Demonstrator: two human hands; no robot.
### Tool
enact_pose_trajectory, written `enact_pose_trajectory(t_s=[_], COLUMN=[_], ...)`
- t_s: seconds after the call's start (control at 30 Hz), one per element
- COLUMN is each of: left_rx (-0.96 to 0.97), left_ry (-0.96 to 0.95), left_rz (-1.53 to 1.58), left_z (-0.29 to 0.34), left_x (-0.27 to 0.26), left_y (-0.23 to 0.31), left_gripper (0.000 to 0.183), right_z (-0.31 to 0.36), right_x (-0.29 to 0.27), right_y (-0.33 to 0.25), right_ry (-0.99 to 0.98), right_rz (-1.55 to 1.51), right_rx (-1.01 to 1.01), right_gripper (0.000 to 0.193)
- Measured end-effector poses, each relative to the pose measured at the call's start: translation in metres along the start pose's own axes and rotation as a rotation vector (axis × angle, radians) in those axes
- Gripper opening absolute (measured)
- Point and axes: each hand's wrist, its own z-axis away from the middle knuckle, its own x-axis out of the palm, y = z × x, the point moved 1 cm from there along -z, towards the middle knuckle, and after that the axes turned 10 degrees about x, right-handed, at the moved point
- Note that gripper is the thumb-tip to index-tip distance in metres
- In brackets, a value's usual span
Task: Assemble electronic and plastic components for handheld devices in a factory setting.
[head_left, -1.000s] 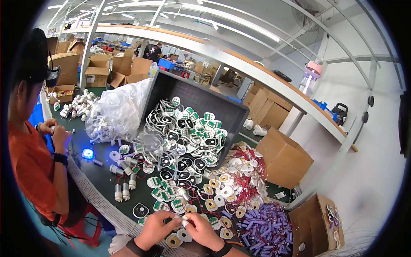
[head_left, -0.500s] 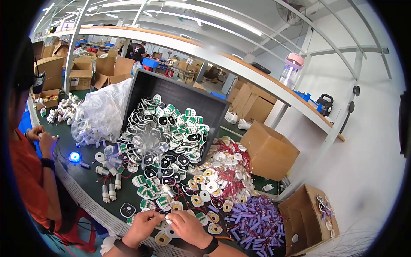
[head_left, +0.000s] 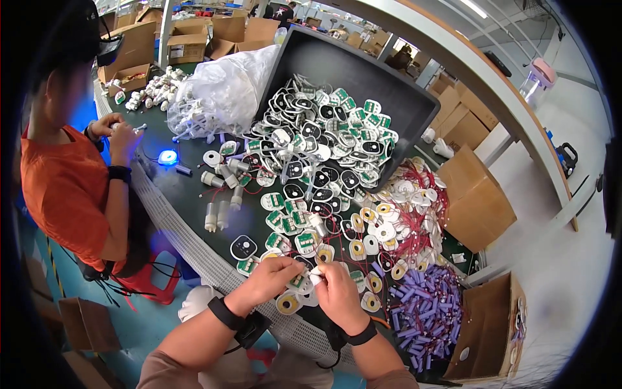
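Note:
Both my hands are over the near edge of the bench, fingertips almost meeting. My right hand pinches a small white piece, its exact kind partly covered by the fingers. My left hand is closed in a pinch just beside it; what sits between its fingertips is too small to make out. Beneath them lie a white disc with a yellow ring and green circuit boards on white plates. To the left rests a black-faced oval plate.
A tilted black bin spills boards and plates. Purple cylindrical cells with red wires pile at right, next to an open cardboard box. Grey-white motors lie left of centre. A person in orange works at the left, near a glowing blue light.
My view has tilted down and turned left, so the scene sits farther right and more of my forearms shows. My hands stay close together in a pinch.

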Motion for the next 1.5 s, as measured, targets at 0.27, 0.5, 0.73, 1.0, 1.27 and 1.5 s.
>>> enact_pose_trajectory(t_s=[0.27,0.5,0.73,1.0,1.27,1.5], left_rx=[0.079,-0.021,0.002,0.505,0.034,-0.078], left_ry=[-0.025,-0.05,-0.057,-0.007,-0.017,-0.017], left_rz=[-0.006,0.144,0.039,-0.468,0.214,0.339], left_z=[0.004,0.004,0.003,0.008,0.007,0.004], left_x=[0.003,0.002,0.001,-0.001,-0.003,-0.006], left_y=[0.0,0.005,-0.001,-0.002,-0.008,-0.008], left_gripper=[0.025,0.022,0.022,0.021,0.03,0.025], right_z=[0.004,0.003,0.002,-0.001,0.01,0.011], right_x=[-0.004,-0.009,-0.007,-0.009,0.004,0.0], right_y=[-0.01,-0.008,-0.006,-0.008,-0.01,-0.012], right_ry=[0.019,0.124,0.092,-0.155,0.095,0.079], right_rz=[0.104,0.212,0.152,-0.147,-0.024,0.029], right_rx=[-0.021,-0.198,-0.16,0.134,-0.015,0.003], right_gripper=[0.027,0.032,0.03,0.023,0.024,0.028])
